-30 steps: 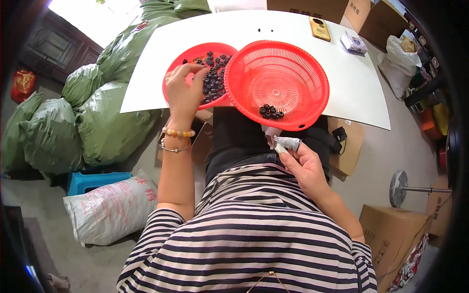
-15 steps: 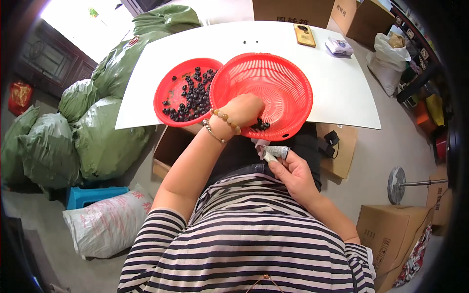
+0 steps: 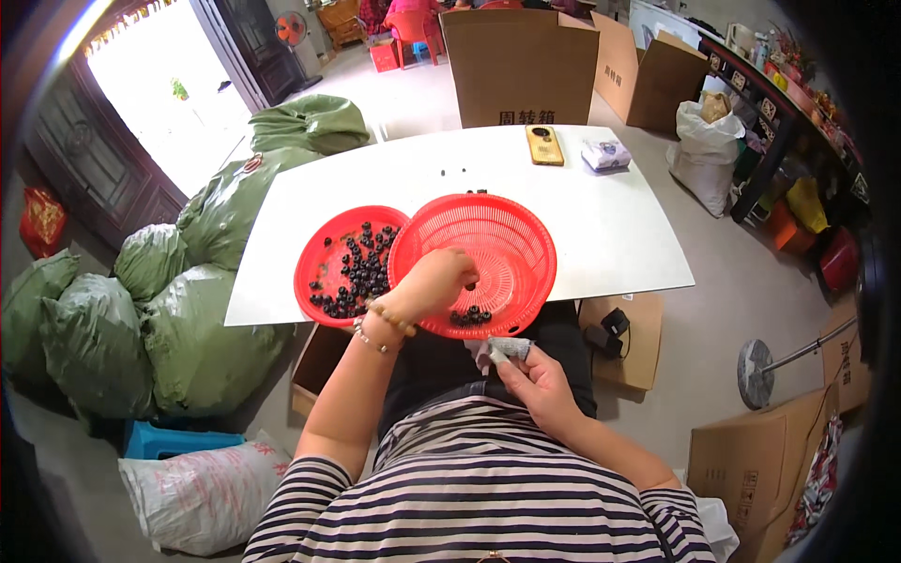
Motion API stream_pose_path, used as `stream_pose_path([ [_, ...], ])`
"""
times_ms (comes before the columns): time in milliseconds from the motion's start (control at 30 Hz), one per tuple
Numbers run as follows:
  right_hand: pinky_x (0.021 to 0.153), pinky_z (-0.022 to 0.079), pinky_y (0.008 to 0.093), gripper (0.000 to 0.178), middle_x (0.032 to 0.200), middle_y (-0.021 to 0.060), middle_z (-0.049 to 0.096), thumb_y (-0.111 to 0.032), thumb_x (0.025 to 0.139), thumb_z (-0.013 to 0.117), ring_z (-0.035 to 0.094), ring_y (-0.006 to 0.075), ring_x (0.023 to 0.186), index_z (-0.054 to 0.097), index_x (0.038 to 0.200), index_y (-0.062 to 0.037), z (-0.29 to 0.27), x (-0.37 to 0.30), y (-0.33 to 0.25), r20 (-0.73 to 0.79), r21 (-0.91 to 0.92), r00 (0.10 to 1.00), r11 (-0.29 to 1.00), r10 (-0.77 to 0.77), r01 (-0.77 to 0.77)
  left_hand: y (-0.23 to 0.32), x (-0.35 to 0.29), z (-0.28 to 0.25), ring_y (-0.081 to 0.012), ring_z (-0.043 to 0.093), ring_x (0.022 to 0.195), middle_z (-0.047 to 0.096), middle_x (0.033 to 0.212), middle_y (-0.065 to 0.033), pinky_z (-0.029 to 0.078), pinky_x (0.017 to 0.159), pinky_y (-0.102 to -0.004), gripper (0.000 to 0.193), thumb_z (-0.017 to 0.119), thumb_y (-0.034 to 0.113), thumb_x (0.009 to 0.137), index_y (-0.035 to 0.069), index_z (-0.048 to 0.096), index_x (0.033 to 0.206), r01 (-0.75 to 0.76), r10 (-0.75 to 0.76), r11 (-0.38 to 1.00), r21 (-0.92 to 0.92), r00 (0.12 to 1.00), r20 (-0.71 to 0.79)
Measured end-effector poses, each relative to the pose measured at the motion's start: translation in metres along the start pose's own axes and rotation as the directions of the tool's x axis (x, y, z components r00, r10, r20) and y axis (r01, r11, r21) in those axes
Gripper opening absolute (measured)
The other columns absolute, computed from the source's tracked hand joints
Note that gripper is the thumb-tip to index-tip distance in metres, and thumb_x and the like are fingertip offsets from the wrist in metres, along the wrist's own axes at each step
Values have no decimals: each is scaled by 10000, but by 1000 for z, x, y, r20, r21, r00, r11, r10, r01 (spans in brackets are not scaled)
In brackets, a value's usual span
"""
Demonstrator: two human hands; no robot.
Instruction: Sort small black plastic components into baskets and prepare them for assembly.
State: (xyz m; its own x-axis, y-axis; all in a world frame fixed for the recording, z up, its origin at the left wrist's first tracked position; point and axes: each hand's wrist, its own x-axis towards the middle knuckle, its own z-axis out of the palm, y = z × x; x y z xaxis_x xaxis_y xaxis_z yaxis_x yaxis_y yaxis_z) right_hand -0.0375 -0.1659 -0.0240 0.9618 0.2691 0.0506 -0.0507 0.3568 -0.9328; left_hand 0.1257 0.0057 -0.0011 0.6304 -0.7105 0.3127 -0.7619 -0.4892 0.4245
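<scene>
Black, rounded, glossy pieces [image 3: 368, 273] | red plastic basket [image 3: 532, 239], round, slotted | left hand [image 3: 436, 282] curled over it, grip unclear | right hand [image 3: 541, 383] bent, grey finger wrap [image 3: 512, 348], grip unclear

- Basket [image 3: 511, 230]: perforated plastic, glossy.
- Tray [image 3: 313, 255]: smooth plastic.
- Round pieces [image 3: 359, 277]: glossy.
- Tabletop [image 3: 605, 220]: smooth, low-gloss.
- Carton [image 3: 521, 66]: matt cardboard.
- Sacks [image 3: 202, 333]: wrinkled, glossy plastic.

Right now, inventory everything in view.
pieces: many, black, tray, basket, table
tray: one, red, table's left
basket: one, red, right of tray
table: one, white, centre
phone: one, gold, on table
packet: one, purplish, beside phone
bags: several, green, left
sacks: two, white, lower left, upper right
stool: one, blue, lower left
boxes: several, brown, around table
fan: one, orange, upper left
shirt: one, black-striped, bottom
left hand: one, over basket
right hand: one, basket's near rim
</scene>
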Motion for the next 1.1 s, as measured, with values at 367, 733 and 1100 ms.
stream_pose_path([
  [367,382,206,139,254,616,-64,435,-300,819,596,316,-2,449,500,928,-91,4,3,-19,-150,260,957,944,247,-203,103,-69,7,-82,574,684,573,819,-44,474,625,-201,124,452,53,885,9,515,982,270,-333,197,-943,923,194],
  [733,631,431,225,230,853,48,565,-141,831,575,536,112,716,526,1016,-14,13,1,-23,-96,251,980,957,177,-148,99,-77,27,-127,593,716,568,891,-74,501,667,-250,131,516,93,863,22,466,962,251,-307,-105,-962,912,271],
  [1100,444,242,151,227,686,-31,476,-248,886,501,348,15,502,536,1003,-56,1,-3,-16,-76,212,984,967,162,-143,96,-82,18,-109,592,708,605,865,-77,489,645,-224,186,521,66,853,29,500,1034,156,-446,-189,-970,866,226],
])
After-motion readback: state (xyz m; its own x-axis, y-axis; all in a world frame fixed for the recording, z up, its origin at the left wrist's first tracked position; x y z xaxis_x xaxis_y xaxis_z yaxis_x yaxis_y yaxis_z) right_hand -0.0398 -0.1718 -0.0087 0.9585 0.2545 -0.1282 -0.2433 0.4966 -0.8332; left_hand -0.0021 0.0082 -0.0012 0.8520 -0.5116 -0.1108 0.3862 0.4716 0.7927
